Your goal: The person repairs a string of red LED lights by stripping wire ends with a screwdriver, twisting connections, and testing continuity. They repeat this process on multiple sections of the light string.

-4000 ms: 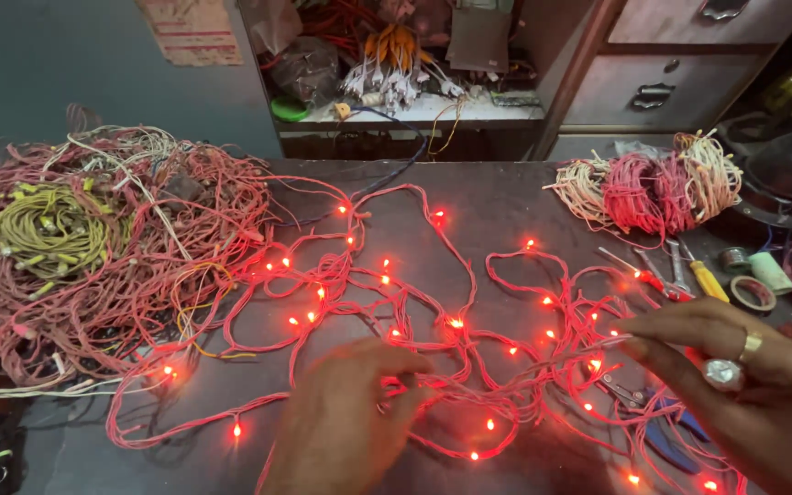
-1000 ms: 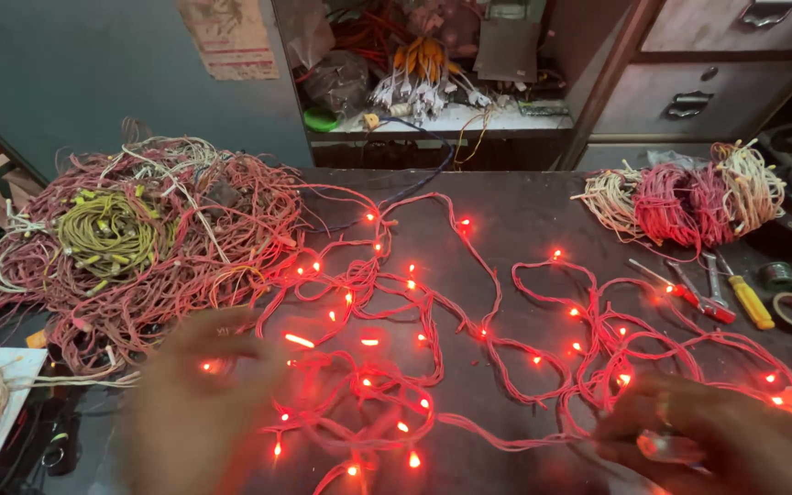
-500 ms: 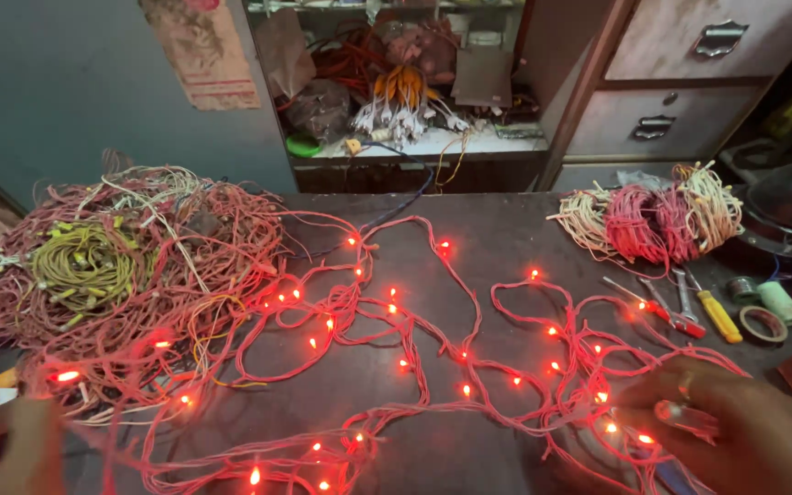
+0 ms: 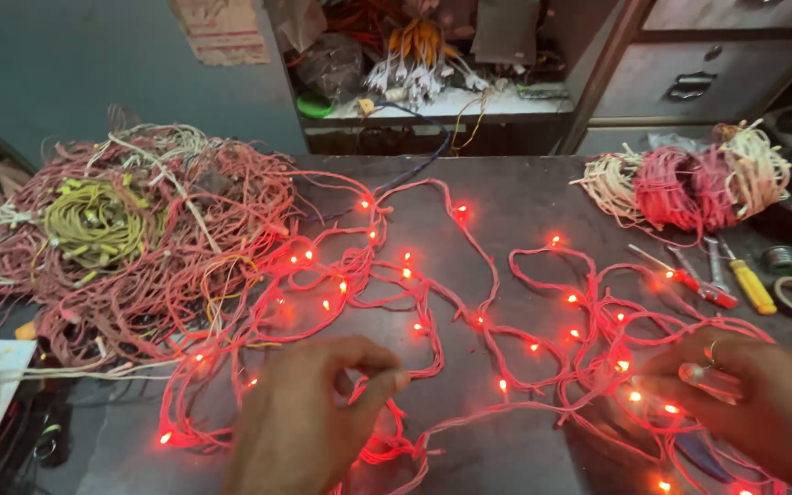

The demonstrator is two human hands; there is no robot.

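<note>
the lit red string of lights (image 4: 433, 302) sprawls in loops across the middle of the dark table (image 4: 524, 197), from the big wire pile (image 4: 130, 247) on the left to the tools (image 4: 717, 280) on the right. the left hand (image 4: 309, 422) rests on its near loops, fingers curled and pinching a strand. the right hand (image 4: 749, 403) lies flat over the tangle at the right, fingers spread loosely; whether it grips any wire cannot be told.
</note>
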